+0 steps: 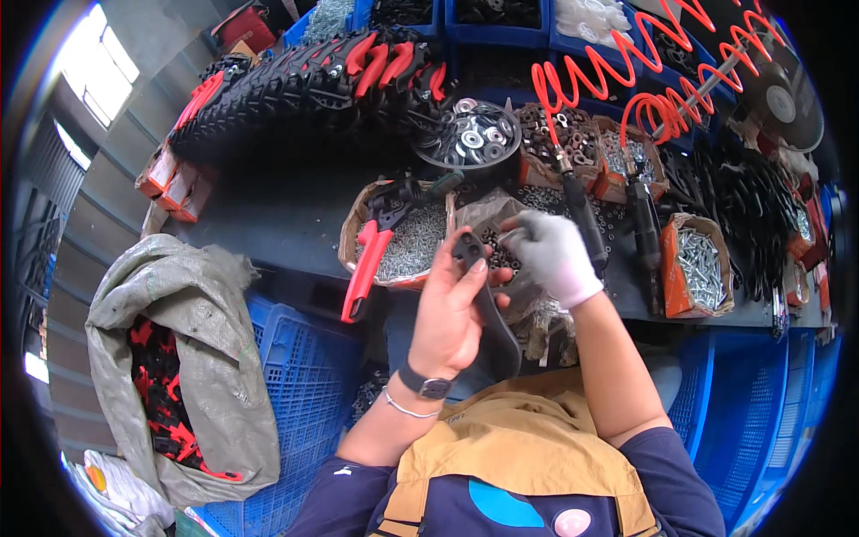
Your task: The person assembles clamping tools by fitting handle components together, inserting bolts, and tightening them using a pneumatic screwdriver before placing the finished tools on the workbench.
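Observation:
My left hand (455,300), bare and with a watch at the wrist, is closed around a black curved handle piece (497,327). Holes show at its upper end, and its long end slants down past my palm. My right hand (550,255), in a pale glove, has its fingers drawn together just right of the piece's holed end. What those fingers hold, if anything, is too small to make out. Below them lies an open clear plastic bag (488,213) with small dark ring-like parts. Left of my hands, a red-handled black tool (373,251) rests across a box of small screws (413,246).
A bowl of washers (474,134) stands behind my hands. Two black air screwdrivers (583,215) hang on red coiled hoses (573,89) to the right, near a box of long screws (701,264). Piled red-and-black tools (295,89) fill the back left; a grey sack (201,358) stands lower left.

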Available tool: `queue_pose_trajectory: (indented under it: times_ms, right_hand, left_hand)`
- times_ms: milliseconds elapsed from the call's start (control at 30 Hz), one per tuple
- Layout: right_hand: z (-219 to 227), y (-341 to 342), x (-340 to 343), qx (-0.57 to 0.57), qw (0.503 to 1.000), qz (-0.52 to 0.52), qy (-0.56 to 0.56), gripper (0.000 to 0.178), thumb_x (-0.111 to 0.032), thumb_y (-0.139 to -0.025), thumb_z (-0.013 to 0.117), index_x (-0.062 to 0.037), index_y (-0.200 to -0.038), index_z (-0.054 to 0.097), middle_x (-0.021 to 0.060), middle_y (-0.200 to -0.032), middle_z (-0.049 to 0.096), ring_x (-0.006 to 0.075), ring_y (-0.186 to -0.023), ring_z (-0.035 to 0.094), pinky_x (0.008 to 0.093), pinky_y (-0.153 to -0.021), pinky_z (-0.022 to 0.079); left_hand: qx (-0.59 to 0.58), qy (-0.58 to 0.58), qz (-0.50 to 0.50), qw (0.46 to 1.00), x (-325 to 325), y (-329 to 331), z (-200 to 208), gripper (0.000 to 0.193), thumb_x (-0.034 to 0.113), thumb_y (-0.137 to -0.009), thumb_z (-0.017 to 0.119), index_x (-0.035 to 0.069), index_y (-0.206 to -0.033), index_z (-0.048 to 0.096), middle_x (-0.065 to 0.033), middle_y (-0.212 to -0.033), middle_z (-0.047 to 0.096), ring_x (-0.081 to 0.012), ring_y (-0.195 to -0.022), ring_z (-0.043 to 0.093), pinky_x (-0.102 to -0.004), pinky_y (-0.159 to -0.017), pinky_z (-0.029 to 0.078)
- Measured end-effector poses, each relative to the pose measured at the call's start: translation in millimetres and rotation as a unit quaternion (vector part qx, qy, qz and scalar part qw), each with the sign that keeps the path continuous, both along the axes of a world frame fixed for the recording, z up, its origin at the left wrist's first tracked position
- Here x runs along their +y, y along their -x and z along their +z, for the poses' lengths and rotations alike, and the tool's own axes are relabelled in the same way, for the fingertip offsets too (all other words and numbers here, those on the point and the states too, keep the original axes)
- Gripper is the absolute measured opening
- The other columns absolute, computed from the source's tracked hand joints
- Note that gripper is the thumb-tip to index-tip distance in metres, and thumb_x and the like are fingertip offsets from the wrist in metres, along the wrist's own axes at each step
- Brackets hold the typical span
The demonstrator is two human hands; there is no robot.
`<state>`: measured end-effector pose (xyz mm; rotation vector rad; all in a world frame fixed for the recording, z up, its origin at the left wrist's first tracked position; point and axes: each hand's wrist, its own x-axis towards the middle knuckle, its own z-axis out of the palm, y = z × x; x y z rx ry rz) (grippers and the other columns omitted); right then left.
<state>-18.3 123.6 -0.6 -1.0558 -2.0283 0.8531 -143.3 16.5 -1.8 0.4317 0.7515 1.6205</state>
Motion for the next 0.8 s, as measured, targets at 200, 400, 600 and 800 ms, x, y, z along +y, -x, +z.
queue_pose_trajectory:
  times_ms: [200, 400, 600, 800]
  right_hand:
    - [24, 1, -16, 0.077, 0.993, 0.082, 0.032, 0.017, -0.006, -0.082, 0.062, -0.0010, -0.098, 0.066, 0.0028, -0.079, 0.060, 0.0080, -0.065, 0.057, 0.0253, -0.051, 0.049]
    - [27, -7, -16, 0.205, 0.892, 0.078, 0.394, 0.017, -0.008, -0.082, 0.064, -0.0035, -0.097, 0.061, 0.0014, -0.076, 0.057, 0.0085, -0.065, 0.053, 0.0272, -0.050, 0.049]
    - [13, -1, -12, 0.199, 0.913, 0.059, 0.352, 0.022, -0.012, -0.081, 0.065, -0.0055, -0.101, 0.057, 0.0013, -0.074, 0.055, 0.0089, -0.059, 0.052, 0.0271, -0.046, 0.048]
    - [23, -5, -12, 0.217, 0.848, 0.118, 0.470, 0.024, -0.013, -0.081, 0.067, -0.0049, -0.101, 0.057, 0.0034, -0.073, 0.056, 0.0111, -0.050, 0.053, 0.0272, -0.038, 0.048]
  left_hand:
    - [-0.032, -0.003, -0.030, 0.999, 18, -14, -13, 0.031, 0.018, -0.100, 0.044, 0.013, -0.130, 0.046, 0.0008, -0.103, 0.056, -0.0127, -0.093, 0.056, -0.0291, -0.066, 0.051]
    - [0.082, 0.015, 0.030, 0.996, 17, -29, -23, 0.030, 0.018, -0.099, 0.044, 0.010, -0.128, 0.047, 0.0017, -0.104, 0.060, -0.0079, -0.085, 0.056, -0.0226, -0.058, 0.048]
    - [0.128, 0.010, 0.021, 0.991, 14, -33, -30, 0.028, 0.015, -0.099, 0.043, 0.008, -0.125, 0.046, -0.0006, -0.101, 0.059, -0.0075, -0.082, 0.056, -0.0213, -0.056, 0.046]
    - [0.040, 0.014, -0.009, 0.999, 9, -26, -27, 0.034, 0.010, -0.094, 0.041, 0.008, -0.128, 0.044, -0.0035, -0.101, 0.058, -0.0123, -0.082, 0.057, -0.0273, -0.064, 0.047]
